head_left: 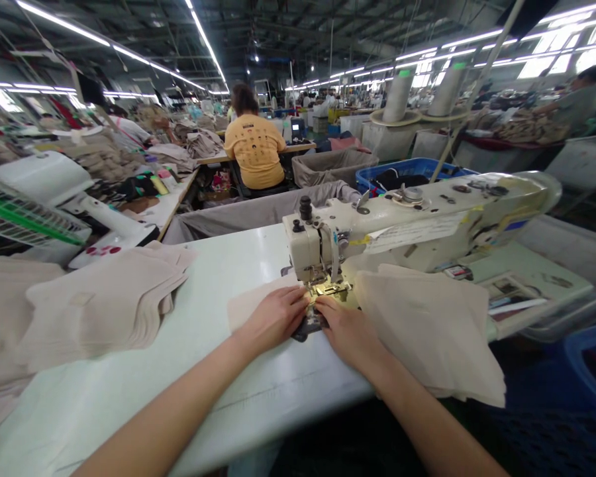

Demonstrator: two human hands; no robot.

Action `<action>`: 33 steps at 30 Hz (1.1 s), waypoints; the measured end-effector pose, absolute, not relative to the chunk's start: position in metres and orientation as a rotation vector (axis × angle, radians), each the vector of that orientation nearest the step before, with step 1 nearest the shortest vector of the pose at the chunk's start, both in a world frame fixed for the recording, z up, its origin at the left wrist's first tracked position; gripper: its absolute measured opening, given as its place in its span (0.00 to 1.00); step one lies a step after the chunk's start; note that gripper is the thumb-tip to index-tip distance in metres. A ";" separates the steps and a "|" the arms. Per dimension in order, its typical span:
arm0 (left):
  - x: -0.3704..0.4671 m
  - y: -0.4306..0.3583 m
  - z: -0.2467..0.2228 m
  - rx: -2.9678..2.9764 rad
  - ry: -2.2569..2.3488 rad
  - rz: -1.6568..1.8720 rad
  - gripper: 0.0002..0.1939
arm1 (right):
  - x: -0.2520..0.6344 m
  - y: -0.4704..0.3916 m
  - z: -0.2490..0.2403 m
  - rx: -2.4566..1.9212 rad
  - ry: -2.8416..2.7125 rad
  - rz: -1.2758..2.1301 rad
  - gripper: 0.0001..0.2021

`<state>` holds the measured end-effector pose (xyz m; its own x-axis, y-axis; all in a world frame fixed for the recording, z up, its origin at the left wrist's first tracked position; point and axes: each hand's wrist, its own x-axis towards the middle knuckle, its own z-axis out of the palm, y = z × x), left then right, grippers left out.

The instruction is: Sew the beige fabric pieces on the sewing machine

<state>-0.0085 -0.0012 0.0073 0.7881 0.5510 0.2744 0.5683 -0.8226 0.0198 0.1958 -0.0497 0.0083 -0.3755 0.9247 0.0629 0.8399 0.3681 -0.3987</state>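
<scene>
A white sewing machine (377, 225) stands on the pale table (218, 265), its needle area lit yellow. Just left of the needle, my left hand (278, 313) lies over a beige fabric piece (241, 306), fingers pressed together on it. My right hand (345, 326) is closed at the front of the presser foot, its fingertips close to those of my left hand; what it grips is too small to make out. To the right, a stack of beige pieces (427, 324) hangs over the table's front edge. Another beige stack (104, 298) lies at the left.
A white and green fan (34, 205) stands at the back left. Behind the table are a grey cloth-lined bin (238, 212) and a blue crate (412, 169). A person in a yellow shirt (255, 149) sits ahead. A blue basket (589, 351) is at the lower right.
</scene>
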 end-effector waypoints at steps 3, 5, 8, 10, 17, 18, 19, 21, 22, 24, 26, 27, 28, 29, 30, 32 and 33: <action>-0.010 0.010 0.010 -2.929 -0.933 -0.412 0.14 | 0.195 -0.051 0.012 -1.564 -2.338 0.450 0.18; -0.011 0.014 0.011 -2.940 -0.947 -0.418 0.13 | 0.194 -0.055 0.011 -1.582 -2.319 0.454 0.18; -0.011 0.013 0.007 -2.942 -0.974 -0.465 0.14 | 0.191 -0.065 0.005 -1.615 -2.286 0.441 0.18; -0.012 0.009 0.004 -2.920 -1.005 -0.515 0.15 | 0.188 -0.071 -0.002 -1.631 -2.275 0.412 0.18; -0.014 0.004 -0.006 -2.896 -1.044 -0.572 0.16 | 0.184 -0.079 -0.018 -1.627 -2.290 0.276 0.20; -0.014 0.004 -0.006 -2.896 -1.047 -0.574 0.16 | 0.184 -0.079 -0.018 -1.627 -2.294 0.263 0.20; -0.014 0.003 -0.006 -2.897 -1.053 -0.570 0.16 | 0.184 -0.079 -0.019 -1.625 -2.297 0.251 0.20; -0.014 0.001 -0.006 -2.900 -1.080 -0.545 0.17 | 0.183 -0.078 -0.020 -1.614 -2.300 0.228 0.20; -0.014 0.001 -0.005 -2.899 -1.105 -0.530 0.17 | 0.183 -0.078 -0.020 -1.608 -2.297 0.217 0.20; -0.013 0.000 -0.005 -2.895 -1.163 -0.507 0.18 | 0.183 -0.078 -0.022 -1.602 -2.286 0.199 0.19; -0.013 0.001 -0.005 -2.897 -1.204 -0.486 0.18 | 0.182 -0.078 -0.023 -1.602 -2.277 0.189 0.19; -0.013 0.001 -0.004 -2.897 -1.219 -0.476 0.19 | 0.182 -0.078 -0.023 -1.599 -2.275 0.187 0.19; -0.013 0.001 -0.004 -2.897 -1.230 -0.467 0.19 | 0.182 -0.078 -0.022 -1.594 -2.276 0.191 0.19; -0.013 -0.001 -0.004 -2.895 -1.237 -0.458 0.19 | 0.183 -0.079 -0.021 -1.590 -2.276 0.199 0.19; -0.013 -0.005 -0.004 -2.891 -1.237 -0.454 0.19 | 0.184 -0.079 -0.019 -1.591 -2.272 0.212 0.18; -0.012 -0.018 -0.004 -2.896 -1.212 -0.449 0.19 | 0.188 -0.082 -0.013 -1.598 -2.256 0.242 0.14; -0.011 -0.028 -0.003 -2.906 -1.189 -0.441 0.18 | 0.191 -0.084 -0.011 -1.603 -2.243 0.251 0.13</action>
